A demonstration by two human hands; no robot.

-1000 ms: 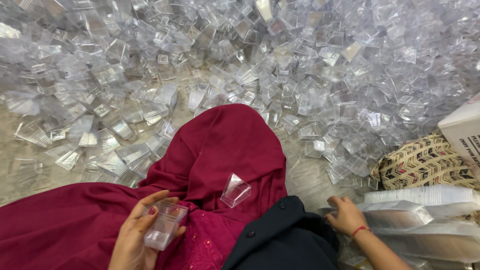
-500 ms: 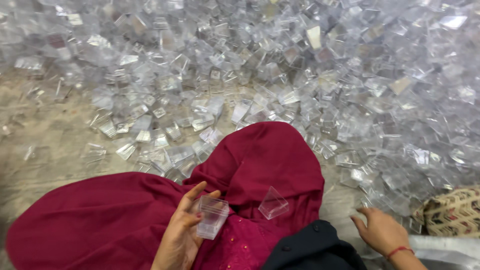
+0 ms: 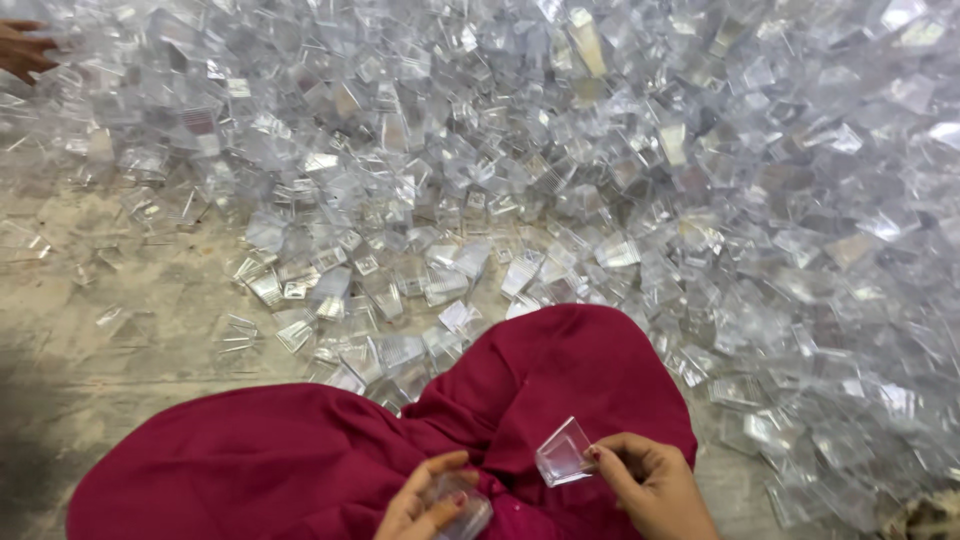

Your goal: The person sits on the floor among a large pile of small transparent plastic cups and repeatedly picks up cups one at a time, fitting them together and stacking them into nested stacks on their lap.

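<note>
My left hand point(image 3: 425, 505) sits low over my maroon-clothed lap point(image 3: 300, 460) and is closed around a small clear plastic box piece point(image 3: 462, 512). My right hand point(image 3: 650, 485) pinches a second clear square plastic piece point(image 3: 565, 452) by its edge, holding it just above the cloth over my knee. The two hands are a short gap apart, the pieces not touching.
A huge heap of clear plastic box pieces point(image 3: 620, 170) covers the floor ahead and to the right. Scattered pieces lie on bare sandy floor point(image 3: 110, 340) at the left. Another person's hand point(image 3: 22, 50) reaches in at the top left corner.
My right hand came in from the floor at the right and took up the clear piece that lay on my lap. The view swung left and the woven bag left the frame.
</note>
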